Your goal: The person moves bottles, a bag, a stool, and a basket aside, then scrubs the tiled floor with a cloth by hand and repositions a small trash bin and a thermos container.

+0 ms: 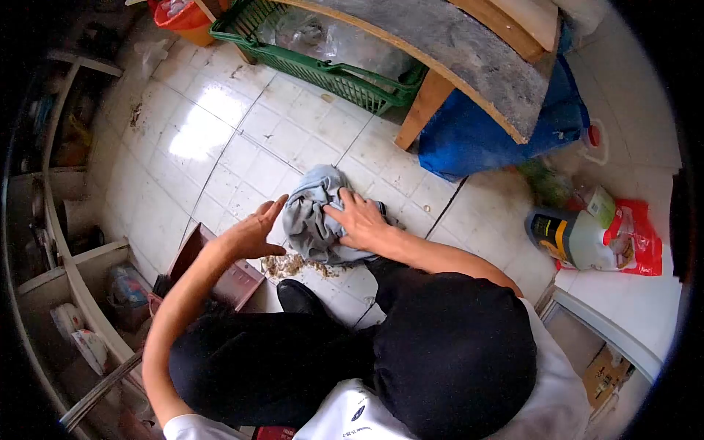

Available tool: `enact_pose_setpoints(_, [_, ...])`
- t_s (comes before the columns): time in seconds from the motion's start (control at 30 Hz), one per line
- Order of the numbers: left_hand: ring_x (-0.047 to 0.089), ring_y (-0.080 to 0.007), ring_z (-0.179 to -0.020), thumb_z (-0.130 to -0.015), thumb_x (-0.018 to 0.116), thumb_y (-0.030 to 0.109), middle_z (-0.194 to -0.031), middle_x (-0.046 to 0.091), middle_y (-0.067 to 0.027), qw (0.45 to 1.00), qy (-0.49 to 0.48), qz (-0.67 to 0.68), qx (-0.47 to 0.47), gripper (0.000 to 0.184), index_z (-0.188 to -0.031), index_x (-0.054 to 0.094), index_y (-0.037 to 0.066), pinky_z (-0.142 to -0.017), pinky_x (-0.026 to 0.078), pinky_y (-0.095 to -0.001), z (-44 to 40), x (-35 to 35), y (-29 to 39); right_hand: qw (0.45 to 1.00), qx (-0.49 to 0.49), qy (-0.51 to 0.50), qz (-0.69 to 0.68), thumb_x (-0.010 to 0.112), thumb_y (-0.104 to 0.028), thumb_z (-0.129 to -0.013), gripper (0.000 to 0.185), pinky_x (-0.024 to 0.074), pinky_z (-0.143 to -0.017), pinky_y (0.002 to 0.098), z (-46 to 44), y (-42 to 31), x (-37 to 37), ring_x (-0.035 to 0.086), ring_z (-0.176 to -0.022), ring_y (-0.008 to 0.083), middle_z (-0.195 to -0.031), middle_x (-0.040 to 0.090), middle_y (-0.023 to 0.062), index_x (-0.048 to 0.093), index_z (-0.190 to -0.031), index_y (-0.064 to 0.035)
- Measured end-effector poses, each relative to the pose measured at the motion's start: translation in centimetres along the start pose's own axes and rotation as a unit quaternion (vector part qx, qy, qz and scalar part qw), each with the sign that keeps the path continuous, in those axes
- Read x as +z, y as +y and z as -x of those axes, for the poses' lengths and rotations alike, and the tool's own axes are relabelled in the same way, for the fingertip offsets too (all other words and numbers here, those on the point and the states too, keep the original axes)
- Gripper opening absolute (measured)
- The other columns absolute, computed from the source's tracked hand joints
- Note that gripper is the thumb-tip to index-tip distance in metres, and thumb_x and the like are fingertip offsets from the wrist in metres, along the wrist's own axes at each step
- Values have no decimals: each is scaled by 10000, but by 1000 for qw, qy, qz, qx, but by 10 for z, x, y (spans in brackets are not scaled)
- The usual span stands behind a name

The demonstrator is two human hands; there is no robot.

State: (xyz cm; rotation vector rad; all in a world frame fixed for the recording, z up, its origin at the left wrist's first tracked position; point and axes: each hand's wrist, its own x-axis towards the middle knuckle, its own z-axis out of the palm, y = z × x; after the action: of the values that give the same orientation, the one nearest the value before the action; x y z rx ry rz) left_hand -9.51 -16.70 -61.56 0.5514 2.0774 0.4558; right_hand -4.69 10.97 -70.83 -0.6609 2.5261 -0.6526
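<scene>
A crumpled grey cloth [317, 213] lies bunched on the white tiled floor in front of my feet. My right hand [361, 220] presses down on its right side, with the fingers gripping into the folds. Just left of the cloth, my left hand [253, 231] hovers with thumb and fingers apart, holding nothing. A pile of brownish crumbly debris [304, 268] sits along the cloth's near edge. Beside it rests a dark red dustpan [238, 277], partly hidden behind my left forearm.
A green plastic basket [323, 66] with clear bags stands under a curved-edge table [469, 44]. Blue sheeting [499, 125] hangs by the table leg. Bottles [579, 238] stand on the right. Open shelves [70, 271] line the left. An orange bin [187, 22] is at the back.
</scene>
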Motion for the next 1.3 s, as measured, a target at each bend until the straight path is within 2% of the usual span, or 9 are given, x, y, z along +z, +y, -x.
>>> enact_pose_setpoints(0.1, [137,-464,-1511,-649,929,339,-1596,208,-329,997,47,50,23,1402,-1599,-69,80,-1230,251,-467,-19,42,-14,990,-8,5,-140,799,-228,-676,606,534,-911,437,-14,8,-18,608,-1110,388,-1244,576,223,651,-1244,-76])
enact_pose_setpoints(0.17, [248,-437,-1484,-665,916,311,-1570,291,-303,981,136,112,77,1309,-1593,29,56,-1212,286,-459,-26,59,-17,967,-26,77,-241,758,-198,-673,504,527,-915,400,-8,7,-48,651,-1032,327,-1071,662,181,685,-1127,9])
enact_pose_setpoints(0.3, [442,-363,-1392,-738,839,234,-1480,446,-283,919,140,366,38,939,-1510,345,32,-1144,374,-446,-35,35,8,961,-51,162,-218,706,-204,-719,512,511,-951,419,-16,16,-103,637,-1073,361,-1179,646,218,658,-1171,30])
enact_pose_setpoints(0.4, [457,-396,-1367,-776,759,158,-1429,480,-290,918,337,153,139,816,-1499,390,79,-1110,400,-447,-69,8,0,984,-14,178,-26,636,-130,-752,555,463,-1022,431,-27,5,-156,586,-1179,388,-1331,571,254,592,-1279,37])
enact_pose_setpoints(0.5, [357,-496,-1405,-815,788,165,-1584,206,-316,927,330,133,119,964,-1596,223,177,-1141,381,-481,-99,-27,7,960,88,170,203,680,-167,-795,712,435,-1038,489,-47,18,-132,518,-1259,439,-1489,409,284,448,-1441,19])
enact_pose_setpoints(0.77, [447,-401,-1378,-905,719,146,-1556,343,-190,909,374,182,28,610,-1447,450,70,-1106,432,-470,-115,27,-15,963,117,124,210,834,-412,-757,903,488,-961,515,-111,64,-53,481,-1293,397,-1499,397,219,415,-1493,-97])
enact_pose_setpoints(0.93, [559,-303,-1284,-962,639,70,-1369,560,-158,854,304,422,17,437,-1364,500,-32,-1032,504,-388,-83,58,-27,989,68,126,21,825,-131,-693,609,551,-773,455,-84,82,-37,622,-989,319,-1105,566,130,633,-1271,-124])
enact_pose_setpoints(1.07, [666,-225,-1129,-970,609,42,-1248,654,-137,832,302,465,8,328,-1284,574,-46,-920,537,-323,-53,68,-16,984,7,163,-70,728,-53,-710,531,552,-883,424,-5,39,-47,635,-1093,341,-1249,595,155,652,-1232,-114])
enact_pose_setpoints(1.3, [679,-186,-1075,-990,593,36,-1165,693,-117,753,376,540,-3,266,-1248,621,-24,-877,520,-290,2,102,3,937,184,292,63,716,-84,-693,627,476,-1018,448,63,96,-57,552,-1244,393,-1379,540,184,571,-1301,-47])
